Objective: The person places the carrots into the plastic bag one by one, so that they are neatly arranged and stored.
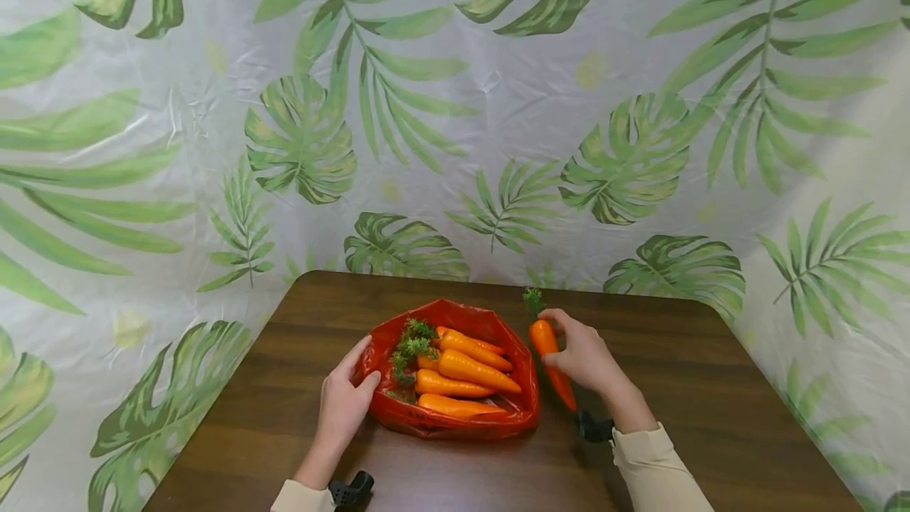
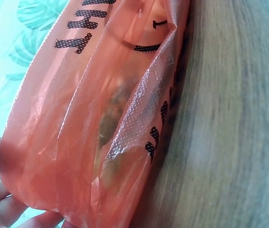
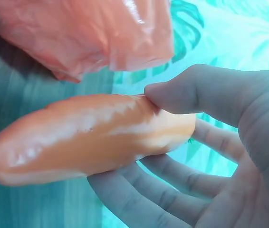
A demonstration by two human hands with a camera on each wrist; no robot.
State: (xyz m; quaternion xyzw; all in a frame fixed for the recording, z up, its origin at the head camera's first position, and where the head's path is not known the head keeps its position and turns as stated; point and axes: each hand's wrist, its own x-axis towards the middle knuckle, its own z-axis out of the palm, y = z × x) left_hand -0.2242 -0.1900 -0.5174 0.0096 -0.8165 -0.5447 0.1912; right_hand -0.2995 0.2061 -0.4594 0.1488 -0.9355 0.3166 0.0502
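Observation:
A red plastic bag (image 1: pixel 455 425) lies with its mouth spread wide, several orange carrots (image 1: pixel 472 370) inside and their green tops at the left. My left hand (image 1: pixel 344 401) grips the bag's left edge, thumb at the inner side and fingers outside; in the left wrist view the fingers (image 2: pixel 6 206) show along the bag's printed side (image 2: pixel 77 118). Right of the bag, my right hand (image 1: pixel 586 354) pinches a single carrot (image 1: pixel 546 338), its leafy top away from me and its tip toward me. The right wrist view shows this carrot (image 3: pixel 77 137) between thumb and fingers, beside the bag.
Everything sits over a dark brown wooden table (image 1: pixel 682 370) with rounded far corners. Behind it hangs a pale leaf-patterned sheet (image 1: pixel 498 125). Each wrist carries a black strapped device, such as the left one (image 1: pixel 351 488) near the front.

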